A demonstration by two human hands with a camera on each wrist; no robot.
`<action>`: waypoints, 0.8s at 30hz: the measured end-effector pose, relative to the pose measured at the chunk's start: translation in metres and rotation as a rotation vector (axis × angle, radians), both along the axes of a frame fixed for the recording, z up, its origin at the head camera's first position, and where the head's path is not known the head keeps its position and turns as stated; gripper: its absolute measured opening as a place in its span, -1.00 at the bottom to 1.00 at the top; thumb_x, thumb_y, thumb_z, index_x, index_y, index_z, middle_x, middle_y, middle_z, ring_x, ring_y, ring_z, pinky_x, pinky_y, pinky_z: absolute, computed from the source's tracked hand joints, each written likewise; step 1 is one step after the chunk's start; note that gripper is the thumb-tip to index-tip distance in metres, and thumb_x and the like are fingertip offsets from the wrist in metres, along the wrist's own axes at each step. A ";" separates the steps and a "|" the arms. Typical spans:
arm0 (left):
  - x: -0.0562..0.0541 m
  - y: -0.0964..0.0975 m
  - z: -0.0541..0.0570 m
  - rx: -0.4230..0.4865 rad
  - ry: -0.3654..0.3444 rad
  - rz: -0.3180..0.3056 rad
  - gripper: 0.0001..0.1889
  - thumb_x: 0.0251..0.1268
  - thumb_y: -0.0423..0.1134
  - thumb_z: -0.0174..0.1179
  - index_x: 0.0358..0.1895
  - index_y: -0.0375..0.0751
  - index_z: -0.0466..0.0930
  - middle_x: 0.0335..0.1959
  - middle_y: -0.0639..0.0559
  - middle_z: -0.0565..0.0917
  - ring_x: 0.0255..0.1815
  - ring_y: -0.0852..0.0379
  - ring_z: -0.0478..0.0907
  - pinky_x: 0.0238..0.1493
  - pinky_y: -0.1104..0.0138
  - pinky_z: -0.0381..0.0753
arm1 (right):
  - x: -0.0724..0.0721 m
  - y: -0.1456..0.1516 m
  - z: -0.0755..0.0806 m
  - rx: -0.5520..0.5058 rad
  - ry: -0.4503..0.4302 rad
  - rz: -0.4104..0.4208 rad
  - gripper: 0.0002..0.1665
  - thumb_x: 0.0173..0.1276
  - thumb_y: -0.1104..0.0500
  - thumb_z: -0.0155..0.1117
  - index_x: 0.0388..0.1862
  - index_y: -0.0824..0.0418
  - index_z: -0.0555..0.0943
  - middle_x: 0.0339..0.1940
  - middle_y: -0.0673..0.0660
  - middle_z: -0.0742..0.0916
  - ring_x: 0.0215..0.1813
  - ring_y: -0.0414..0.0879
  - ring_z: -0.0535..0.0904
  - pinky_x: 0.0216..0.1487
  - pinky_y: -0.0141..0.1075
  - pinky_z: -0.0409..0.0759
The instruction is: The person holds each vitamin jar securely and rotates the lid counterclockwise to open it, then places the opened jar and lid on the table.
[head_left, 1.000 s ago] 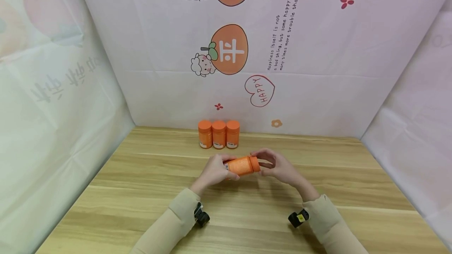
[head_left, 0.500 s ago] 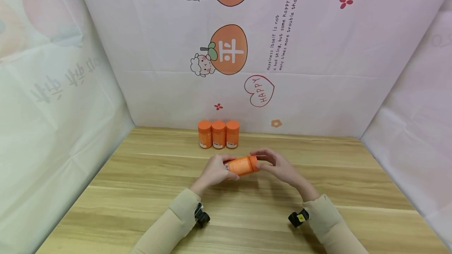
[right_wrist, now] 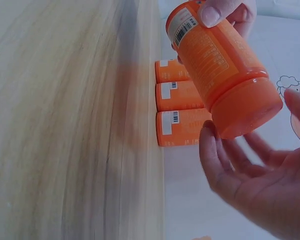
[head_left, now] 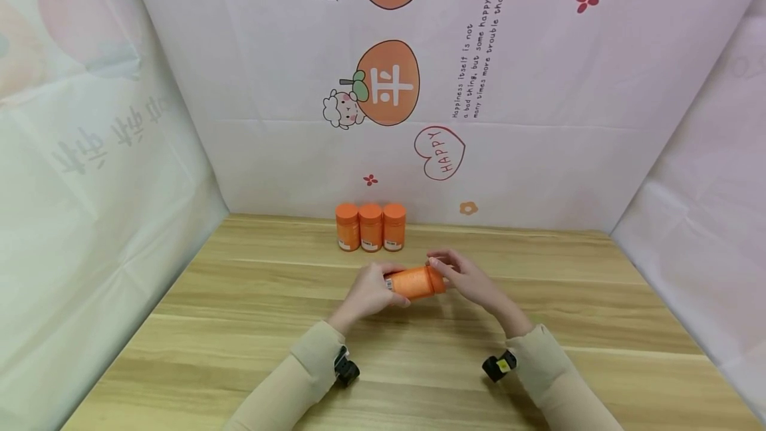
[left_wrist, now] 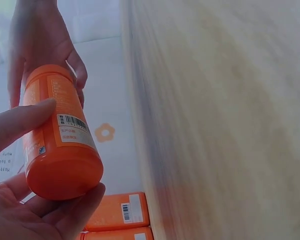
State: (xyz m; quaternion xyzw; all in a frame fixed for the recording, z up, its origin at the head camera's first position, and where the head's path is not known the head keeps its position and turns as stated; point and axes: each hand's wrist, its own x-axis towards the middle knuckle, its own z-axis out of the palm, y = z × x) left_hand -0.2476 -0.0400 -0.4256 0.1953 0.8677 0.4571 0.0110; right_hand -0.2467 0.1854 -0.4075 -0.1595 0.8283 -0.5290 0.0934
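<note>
My left hand (head_left: 368,291) grips an orange lidded bottle (head_left: 413,283) around its base end, thumb on one side and fingers on the other. The bottle is held nearly on its side above the table, its lid (right_wrist: 247,107) toward my right hand. In the left wrist view, the bottle's base and a white barcode label (left_wrist: 75,127) face the camera. My right hand (head_left: 469,281) is around the lid with loosely bent fingers. In the right wrist view, a gap shows between its thumb and the lid, and its fingertips are right at the lid's lower edge.
Three matching orange bottles (head_left: 370,228) stand upright in a tight row at the back of the wooden table (head_left: 269,298). Behind them rises a white printed cloth wall (head_left: 526,171), with more cloth at both sides.
My right hand's fingers came close around the lid half a second ago; now the hand has turned, its thumb side over the lid. The bottle has shifted slightly right in my left hand.
</note>
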 end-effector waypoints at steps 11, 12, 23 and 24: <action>0.001 0.002 0.002 -0.009 0.012 0.020 -0.39 -0.34 -0.28 0.54 0.02 -0.09 0.65 -0.10 0.03 0.69 -0.20 0.12 0.52 -0.11 0.20 0.48 | 0.000 0.001 0.000 0.071 -0.126 -0.044 -0.30 0.43 -0.23 -0.03 0.18 0.35 0.44 -0.02 0.28 0.63 -0.05 0.10 0.63 -0.06 0.00 0.61; 0.001 0.003 0.003 -0.010 0.012 0.021 -0.39 -0.34 -0.27 0.54 0.01 -0.09 0.65 -0.10 0.03 0.69 -0.20 0.12 0.52 -0.11 0.20 0.48 | 0.000 0.002 0.001 0.071 -0.133 -0.041 -0.29 0.43 -0.23 -0.04 0.17 0.36 0.44 -0.05 0.28 0.65 -0.07 0.11 0.64 -0.08 0.00 0.61; 0.002 0.002 0.003 -0.014 0.023 0.015 -0.40 -0.34 -0.30 0.54 0.00 -0.11 0.65 -0.12 0.02 0.69 -0.21 0.13 0.52 -0.12 0.22 0.49 | 0.001 0.003 0.002 0.035 -0.190 -0.011 -0.29 0.42 -0.20 0.01 0.19 0.39 0.40 -0.04 0.30 0.64 -0.06 0.17 0.65 -0.08 0.00 0.62; 0.001 0.001 0.003 -0.013 0.020 0.016 -0.40 -0.33 -0.30 0.54 0.00 -0.11 0.65 -0.12 0.03 0.69 -0.21 0.13 0.52 -0.12 0.22 0.48 | 0.001 0.003 0.002 0.032 -0.190 -0.010 -0.29 0.41 -0.20 0.02 0.20 0.39 0.40 -0.03 0.31 0.64 -0.06 0.16 0.65 -0.07 0.00 0.62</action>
